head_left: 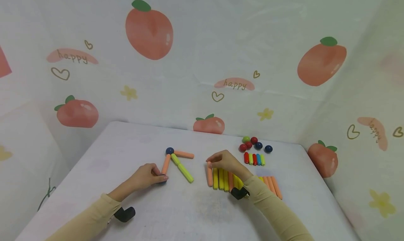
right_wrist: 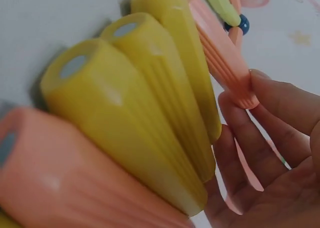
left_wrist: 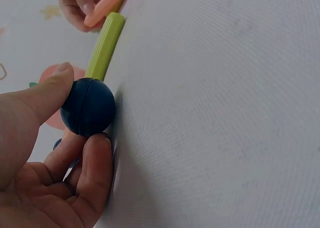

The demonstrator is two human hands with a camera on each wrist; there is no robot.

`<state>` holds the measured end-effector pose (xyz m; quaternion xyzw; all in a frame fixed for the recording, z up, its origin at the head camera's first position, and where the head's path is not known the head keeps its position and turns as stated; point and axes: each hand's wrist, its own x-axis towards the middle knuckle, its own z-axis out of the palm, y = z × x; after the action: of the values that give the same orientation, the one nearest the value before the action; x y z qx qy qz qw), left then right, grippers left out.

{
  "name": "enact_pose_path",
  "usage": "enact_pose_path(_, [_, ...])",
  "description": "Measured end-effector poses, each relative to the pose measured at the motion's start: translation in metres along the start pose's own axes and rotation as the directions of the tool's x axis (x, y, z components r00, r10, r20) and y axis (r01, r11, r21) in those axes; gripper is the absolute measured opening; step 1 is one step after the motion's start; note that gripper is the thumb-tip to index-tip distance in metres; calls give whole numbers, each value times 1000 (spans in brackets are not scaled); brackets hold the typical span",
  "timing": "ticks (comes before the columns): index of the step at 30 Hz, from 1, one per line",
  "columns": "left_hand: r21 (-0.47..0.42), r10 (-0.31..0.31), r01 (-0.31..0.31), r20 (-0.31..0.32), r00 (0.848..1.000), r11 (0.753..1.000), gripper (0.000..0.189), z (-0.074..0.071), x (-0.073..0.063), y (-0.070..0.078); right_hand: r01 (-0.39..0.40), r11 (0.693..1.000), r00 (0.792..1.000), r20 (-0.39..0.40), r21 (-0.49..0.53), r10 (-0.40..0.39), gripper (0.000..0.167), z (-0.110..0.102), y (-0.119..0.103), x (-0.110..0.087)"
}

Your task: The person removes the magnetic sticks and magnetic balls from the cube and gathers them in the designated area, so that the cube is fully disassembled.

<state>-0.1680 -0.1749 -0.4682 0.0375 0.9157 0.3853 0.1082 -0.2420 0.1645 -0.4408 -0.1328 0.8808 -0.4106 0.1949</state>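
Note:
My left hand (head_left: 148, 176) pinches a dark blue ball (left_wrist: 89, 107) between thumb and fingers, low over the table. From this ball an orange stick (head_left: 166, 163) runs up to a second dark blue ball (head_left: 169, 151). Another orange stick (head_left: 184, 154) and a lime-green rod (head_left: 183, 168) fan out from that second ball. Over on the right, my right hand (head_left: 225, 162) pinches the far end of an orange magnetic stick (right_wrist: 225, 53) with thumb and fingertips. That stick lies at the left end of a row of yellow sticks (right_wrist: 120, 113).
More orange sticks (head_left: 274, 187) continue the row under my right forearm. Behind it lie short colored sticks (head_left: 254, 159) and several red, green and dark blue balls (head_left: 254, 140). A printed cloth backdrop (head_left: 202, 58) rises behind the table (head_left: 135, 139).

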Motion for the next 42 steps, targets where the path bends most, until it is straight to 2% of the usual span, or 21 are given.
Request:
enact_pose_path(13, [3, -15, 15, -1, 1000, 1000, 44, 0, 1, 0, -55, 998, 998, 8, 5, 55, 20, 2, 10, 2])
enact_pose_path(21, [5, -13, 13, -2, 1000, 1000, 46, 0, 1, 0, -26, 1000, 1000, -2, -9, 26, 19, 2, 11, 3])
enact_pose_path(25, [3, -15, 15, 4, 1000, 1000, 45, 0, 1, 2, 35, 998, 997, -73, -51, -39, 18, 5, -2, 1])
enact_pose_path(28, [2, -11, 11, 7, 1000, 1000, 45, -2, 0, 2, 104, 992, 987, -111, -75, -112, 19, 17, -25, 1])
enact_pose_path(31, [1, -14, 14, 10, 1000, 1000, 45, -4, 0, 2, 148, 986, 984, -84, -73, -154, 23, 40, -49, 3])
enact_pose_path(34, [1, -15, 15, 9, 1000, 1000, 45, -3, 2, 2, 145, 985, 987, -62, -95, -151, 25, 64, -62, 10])
enact_pose_path(37, [-4, -14, 14, 12, 1000, 1000, 45, -2, 2, 2, 117, 983, 988, -85, -139, -129, 28, 82, -65, 19])
enact_pose_path(42, [-6, -14, 14, 19, 1000, 1000, 44, -2, 2, 1, 85, 983, 986, -128, -163, -107, 26, 94, -66, 28])
